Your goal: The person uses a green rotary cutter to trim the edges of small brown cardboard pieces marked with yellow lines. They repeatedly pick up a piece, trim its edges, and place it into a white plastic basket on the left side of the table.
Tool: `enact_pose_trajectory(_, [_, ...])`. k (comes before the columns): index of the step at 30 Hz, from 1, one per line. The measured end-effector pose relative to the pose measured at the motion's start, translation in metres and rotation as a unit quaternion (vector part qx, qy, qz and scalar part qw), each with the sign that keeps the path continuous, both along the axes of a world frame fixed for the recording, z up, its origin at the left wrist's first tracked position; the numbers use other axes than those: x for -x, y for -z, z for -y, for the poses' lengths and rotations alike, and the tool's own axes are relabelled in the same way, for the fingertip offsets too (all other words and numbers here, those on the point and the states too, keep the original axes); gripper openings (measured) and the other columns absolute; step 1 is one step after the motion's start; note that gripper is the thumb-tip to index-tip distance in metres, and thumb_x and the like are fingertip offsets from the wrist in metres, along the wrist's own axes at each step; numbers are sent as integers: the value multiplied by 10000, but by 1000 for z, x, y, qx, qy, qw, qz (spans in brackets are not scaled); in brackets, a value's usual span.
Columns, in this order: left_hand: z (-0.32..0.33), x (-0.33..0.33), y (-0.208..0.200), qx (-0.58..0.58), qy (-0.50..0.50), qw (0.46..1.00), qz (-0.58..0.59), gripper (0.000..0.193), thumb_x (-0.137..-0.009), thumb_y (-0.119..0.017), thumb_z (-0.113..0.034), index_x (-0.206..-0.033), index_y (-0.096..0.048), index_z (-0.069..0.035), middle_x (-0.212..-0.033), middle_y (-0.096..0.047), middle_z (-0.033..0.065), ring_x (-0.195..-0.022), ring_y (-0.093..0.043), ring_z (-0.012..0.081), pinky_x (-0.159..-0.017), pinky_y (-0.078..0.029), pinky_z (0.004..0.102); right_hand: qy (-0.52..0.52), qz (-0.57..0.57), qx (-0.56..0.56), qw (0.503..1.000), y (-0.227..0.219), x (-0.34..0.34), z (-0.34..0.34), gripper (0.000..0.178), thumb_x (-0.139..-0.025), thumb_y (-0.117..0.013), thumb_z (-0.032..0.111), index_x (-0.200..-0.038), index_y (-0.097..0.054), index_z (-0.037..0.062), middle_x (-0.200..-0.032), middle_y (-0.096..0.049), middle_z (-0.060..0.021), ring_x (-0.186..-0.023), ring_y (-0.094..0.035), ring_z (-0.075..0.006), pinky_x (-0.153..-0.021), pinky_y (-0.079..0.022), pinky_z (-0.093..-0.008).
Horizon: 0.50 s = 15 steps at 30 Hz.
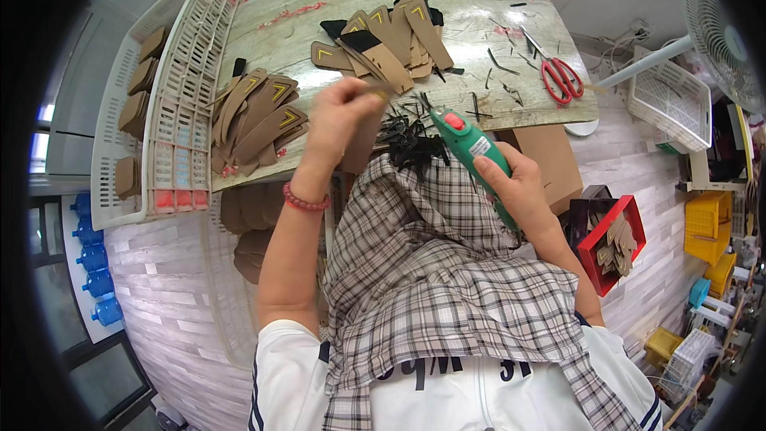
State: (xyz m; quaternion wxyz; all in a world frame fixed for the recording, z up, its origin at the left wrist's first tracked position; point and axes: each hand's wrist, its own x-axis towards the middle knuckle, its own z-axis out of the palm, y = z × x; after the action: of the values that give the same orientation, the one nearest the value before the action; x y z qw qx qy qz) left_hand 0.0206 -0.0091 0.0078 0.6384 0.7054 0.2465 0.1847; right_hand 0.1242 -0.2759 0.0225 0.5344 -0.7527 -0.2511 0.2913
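My left hand (341, 118), with a red bead bracelet at its wrist, is closed on a flat brown strap piece (365, 142) held upright at the table's near edge. My right hand (523, 185) grips green electric scissors (465, 137) with a red button, their blades pointing up and left toward the table. Between the hands lies a pile of black offcuts (411, 137). Beyond my left hand, brown strap pieces with yellow chevrons (399, 36) are heaped, some with black ends. Another heap of these pieces (259, 116) lies to the left.
Red-handled scissors (563, 80) lie at the table's right, among scattered black scraps. A white plastic crate (187, 96) with brown pieces stands at the left. Right of me are a red box (590, 251) of brown pieces, a cardboard box (550, 164) and a fan (722, 28).
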Motion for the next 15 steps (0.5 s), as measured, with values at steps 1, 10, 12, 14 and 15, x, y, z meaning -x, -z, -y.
enact_pose_trajectory(1, [-8,4,4,-18,-88,993,73,94,-848,-629,-45,-925,-618,8,-867,-641,39,-769,-609,105,-698,-519,263,3,-25,-6,1000,0,0,1,331,-883,-678,275,-1050,-644,-8,-615,-542,13,-543,-480,-45,-492,-382,-233])
enact_pose_trajectory(10, [50,42,64,418,-246,863,141,194,-861,-566,-35,-1053,-561,-11,-935,-655,94,-869,-662,234,-741,-537,383,2,-15,0,1000,19,14,7,337,-876,-685,289,-1037,-645,-4,-656,-546,-8,-592,-494,-67,-525,-401,-250])
enact_pose_trajectory(12, [64,35,59,438,-188,870,126,138,-888,-580,-62,-1019,-586,-19,-912,-660,83,-856,-663,222,-748,-535,358,-2,-28,19,999,17,15,6,343,-875,-687,296,-1035,-643,-4,-664,-552,-11,-604,-500,-69,-536,-408,-252])
enact_pose_trajectory(14, [69,29,56,410,-163,887,133,124,-901,-588,-78,-1012,-591,-21,-911,-662,81,-854,-663,215,-748,-535,342,-6,-12,29,999,18,16,6,352,-874,-689,310,-1031,-641,-2,-676,-576,-24,-613,-517,-77,-550,-424,-259])
enact_pose_trajectory(15, [71,26,54,396,-150,896,136,119,-908,-591,-86,-1008,-594,-22,-911,-663,79,-852,-663,212,-747,-535,335,-10,-10,42,999,16,17,5,354,-874,-689,311,-1032,-640,-2,-677,-582,-28,-613,-520,-79,-551,-427,-261])
